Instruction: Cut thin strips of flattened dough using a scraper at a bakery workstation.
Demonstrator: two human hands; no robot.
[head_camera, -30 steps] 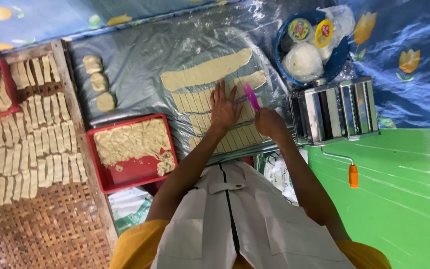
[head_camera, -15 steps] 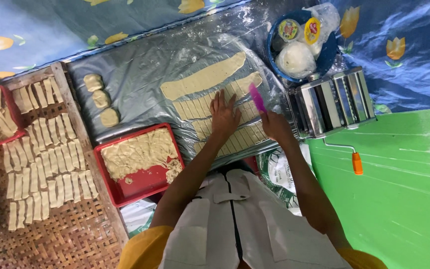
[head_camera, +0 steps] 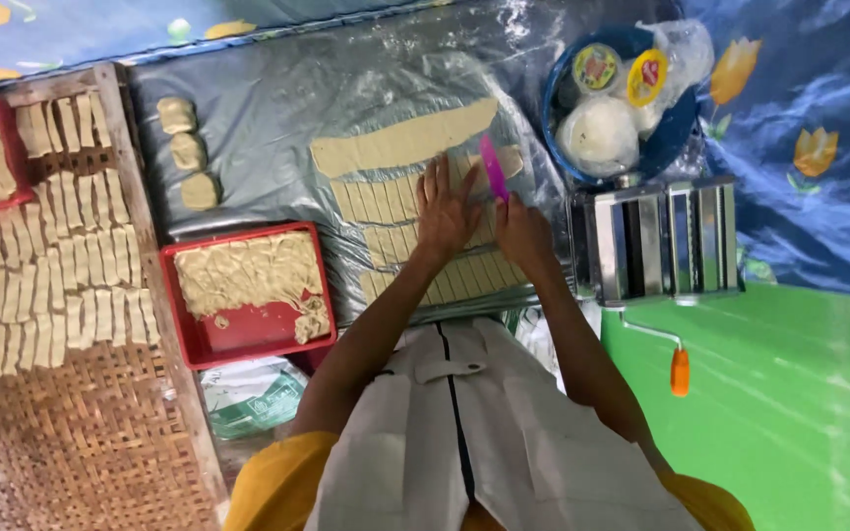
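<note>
Long strips of pale dough [head_camera: 400, 146] lie on a grey plastic sheet [head_camera: 277, 108], the nearer ones cut crosswise into short pieces [head_camera: 376, 202]. My left hand [head_camera: 445, 208] rests flat with fingers spread on the cut strips. My right hand [head_camera: 521, 231] grips a pink cutter [head_camera: 493, 167] whose blade points away from me, over the right end of the strips. My forearms reach forward over a white apron.
A red tray [head_camera: 248, 339] of dough scraps sits left of my arms. Three dough lumps [head_camera: 189, 152] lie beyond it. A woven rack [head_camera: 61, 393] holds several rows of cut pieces. A metal pasta roller [head_camera: 661, 236] with an orange crank handle and a blue bowl [head_camera: 676, 123] stand at the right.
The view has shifted slightly. My hands stay on the dough strips, the right hand and pink cutter nudged a little along the strip.
</note>
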